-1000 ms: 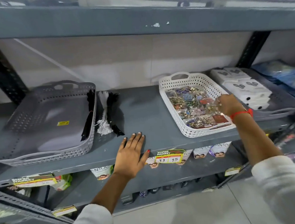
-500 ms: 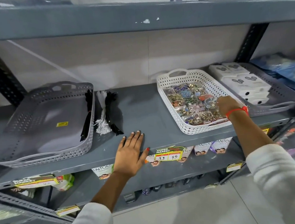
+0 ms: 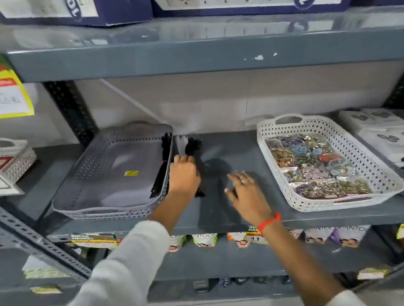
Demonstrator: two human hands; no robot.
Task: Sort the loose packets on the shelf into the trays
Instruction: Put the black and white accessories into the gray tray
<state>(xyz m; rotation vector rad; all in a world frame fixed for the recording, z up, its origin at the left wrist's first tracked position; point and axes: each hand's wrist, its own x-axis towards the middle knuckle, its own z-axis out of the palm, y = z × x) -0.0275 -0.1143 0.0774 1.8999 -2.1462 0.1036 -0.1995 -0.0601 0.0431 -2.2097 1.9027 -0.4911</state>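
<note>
— What have I got on the far left?

— A white basket (image 3: 6, 157) at the frame edge, cut off; I can't tell its contents. Next along the shelf (image 3: 238, 218) I see the grey tray (image 3: 106, 185), bare but for a yellow sticker (image 3: 131, 173) on its floor and a black packet (image 3: 163, 166) lying along the inside of its right wall.

— And the loose packets?

— A small bunch of black and white packets (image 3: 189, 144) lies on the shelf just beside the grey tray's right wall. My left hand (image 3: 183, 176) is down on them, fingers curled over the bunch; whether it has truly closed on them I cannot tell.

— The other hand?

— My right hand (image 3: 246, 193) hovers open over bare shelf, fingers spread, holding nothing, between the two trays.

— Further right?

— The white perforated tray (image 3: 380, 161), packed with clear packets of colourful trinkets (image 3: 314, 165). Beyond it, white boxes (image 3: 395, 140) stacked in another grey tray, partly out of view.
</note>
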